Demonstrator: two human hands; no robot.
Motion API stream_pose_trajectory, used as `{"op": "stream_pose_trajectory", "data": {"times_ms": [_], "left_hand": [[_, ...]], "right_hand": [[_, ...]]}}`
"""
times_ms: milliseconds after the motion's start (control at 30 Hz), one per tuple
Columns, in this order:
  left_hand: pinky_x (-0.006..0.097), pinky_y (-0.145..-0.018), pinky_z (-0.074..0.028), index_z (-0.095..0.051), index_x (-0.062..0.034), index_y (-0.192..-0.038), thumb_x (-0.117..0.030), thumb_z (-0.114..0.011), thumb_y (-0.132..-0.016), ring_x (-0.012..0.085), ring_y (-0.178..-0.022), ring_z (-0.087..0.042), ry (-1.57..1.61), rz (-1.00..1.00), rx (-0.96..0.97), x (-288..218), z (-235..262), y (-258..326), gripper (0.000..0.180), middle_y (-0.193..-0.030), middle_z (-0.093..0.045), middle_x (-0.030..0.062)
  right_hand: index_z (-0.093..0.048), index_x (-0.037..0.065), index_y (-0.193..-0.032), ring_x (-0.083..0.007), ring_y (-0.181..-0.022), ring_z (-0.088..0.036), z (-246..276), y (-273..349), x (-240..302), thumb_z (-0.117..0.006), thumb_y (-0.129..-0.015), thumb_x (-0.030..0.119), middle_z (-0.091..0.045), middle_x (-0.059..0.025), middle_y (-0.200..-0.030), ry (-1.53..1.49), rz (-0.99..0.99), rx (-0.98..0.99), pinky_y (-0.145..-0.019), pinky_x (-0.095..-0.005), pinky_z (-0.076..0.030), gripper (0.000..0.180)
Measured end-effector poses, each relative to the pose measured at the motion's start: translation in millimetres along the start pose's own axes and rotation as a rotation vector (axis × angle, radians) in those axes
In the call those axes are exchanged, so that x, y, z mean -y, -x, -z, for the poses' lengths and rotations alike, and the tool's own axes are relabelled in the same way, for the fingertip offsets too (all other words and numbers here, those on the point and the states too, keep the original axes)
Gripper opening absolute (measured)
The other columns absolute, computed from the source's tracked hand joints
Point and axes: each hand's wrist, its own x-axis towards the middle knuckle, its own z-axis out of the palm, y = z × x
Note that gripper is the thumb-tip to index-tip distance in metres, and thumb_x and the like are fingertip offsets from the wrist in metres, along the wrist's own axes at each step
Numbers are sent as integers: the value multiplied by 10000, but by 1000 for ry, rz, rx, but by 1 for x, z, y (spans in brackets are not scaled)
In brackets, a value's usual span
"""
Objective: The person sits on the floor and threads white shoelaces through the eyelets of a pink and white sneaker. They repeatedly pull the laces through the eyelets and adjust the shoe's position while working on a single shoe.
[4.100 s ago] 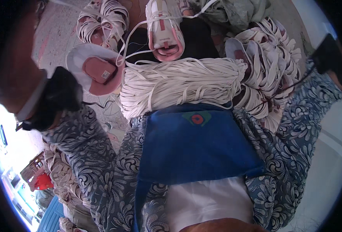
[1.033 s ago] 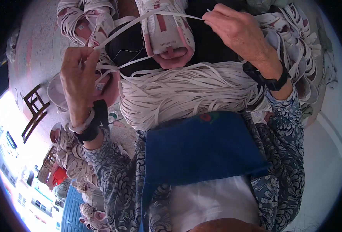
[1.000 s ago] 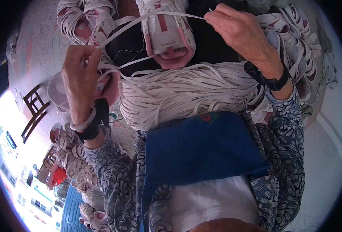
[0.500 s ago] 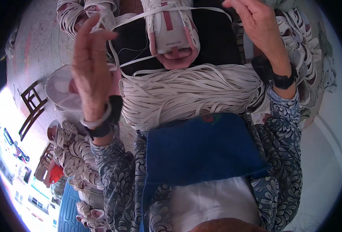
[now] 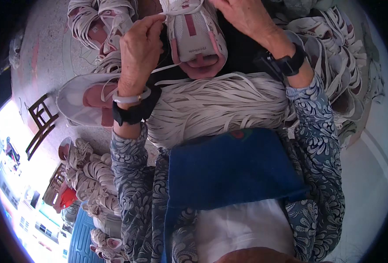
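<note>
A white and pink sneaker [image 5: 197, 44] lies on a black surface in front of me, its heel toward me. A flat white shoelace [image 5: 183, 11] crosses its upper part. My left hand [image 5: 141, 52] is closed at the sneaker's left side, thumb and forefinger pinching the lace. My right hand [image 5: 246, 19] reaches over from the right at the top edge; its fingers are pinched at the lace, the tips partly cut off by the picture's edge. Between the sneaker and my lap lies a thick bundle of white laces [image 5: 220, 107].
A white and pink shoe upper [image 5: 77, 101] lies left of the bundle. More laced uppers pile up at far left [image 5: 101, 26], lower left [image 5: 93, 175] and right [image 5: 334, 65]. A wooden stool [image 5: 41, 125] and a blue plastic piece [image 5: 86, 239] stand left. A blue apron [image 5: 233, 171] covers my lap.
My left hand, open and blurred before, has moved right to the sneaker and closed on the lace. My right hand has moved left and up toward the sneaker's upper part.
</note>
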Motion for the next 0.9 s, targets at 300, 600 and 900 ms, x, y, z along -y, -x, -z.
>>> {"op": "stream_pose_trajectory", "data": {"times_ms": [300,600,900], "left_hand": [[236,-713,-557,-666,18,-1055,-121,-594,-927,105,-783,-668,538,28,19,23,-4,-9,203,-869,-688,65],[298,-808,-552,-590,47,-1103,-71,-618,-902,209,-897,-665,802,137,30,37,-4,-16,235,-985,-669,135],[254,-759,-545,-640,31,-1024,-106,-671,-869,154,-801,-664,348,-14,-131,29,-10,-9,209,-899,-687,91]], "right_hand": [[-634,-56,-899,-300,-696,-592,25,14,19,-587,-898,104,-603,-172,-787,-196,-154,141,-622,-364,-462,167],[-616,-47,-836,-286,-722,-580,10,7,12,-595,-854,89,-593,-138,-770,-30,67,160,-642,-378,-466,139],[-625,-36,-794,-258,-636,-563,10,-3,18,-629,-842,108,-598,-115,-723,-76,-103,256,-582,-361,-445,153]]}}
